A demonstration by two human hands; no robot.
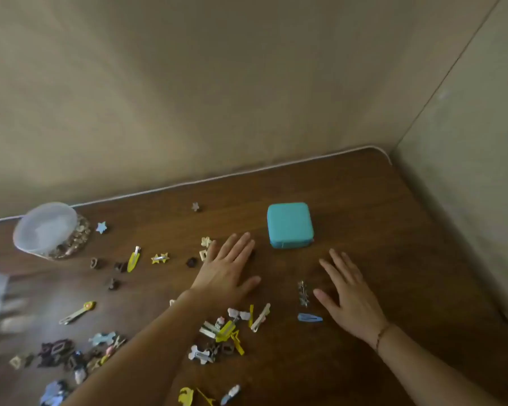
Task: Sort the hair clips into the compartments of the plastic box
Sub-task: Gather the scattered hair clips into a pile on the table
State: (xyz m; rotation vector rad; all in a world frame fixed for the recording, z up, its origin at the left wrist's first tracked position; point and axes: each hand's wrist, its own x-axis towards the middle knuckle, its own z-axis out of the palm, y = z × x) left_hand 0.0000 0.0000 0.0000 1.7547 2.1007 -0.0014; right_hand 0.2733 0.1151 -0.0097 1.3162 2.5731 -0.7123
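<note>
Yellow clips (pixel 186 396) are lying nearest the viewer at the bottom edge, with more hair clips scattering across the brown table (pixel 379 230) toward the left and centre, including a mixed cluster (pixel 226 332) between the two forearms. Both hands are resting flat on the wood: the left hand (pixel 228 269) is lying with fingers straight and slightly fanned, holding nothing, just beside a small cream clip (pixel 205 241) and seemingly covering a dark one at its fingertips; the right hand (pixel 349 294) is likewise spreading flat and empty, near a silver star clip (pixel 302 294) and a blue snap clip (pixel 309 318). Beyond the fingertips a teal box (pixel 289 224) is sitting closed, so no compartments are showing; it looks to be the plastic box, though that is a judgement. A clear tub (pixel 46 228) is lying tipped at the far left. Sorting is seemingly only beginning, since every clip is lying loose. To do this step well, the box is needing opening first, ideally with one hand steadying its base, and drawing it closer would be shortening each trip. Grouping clips by kind or colour before lifting, and pinching small ones singly, should be keeping them from skidding off the edge.
</note>
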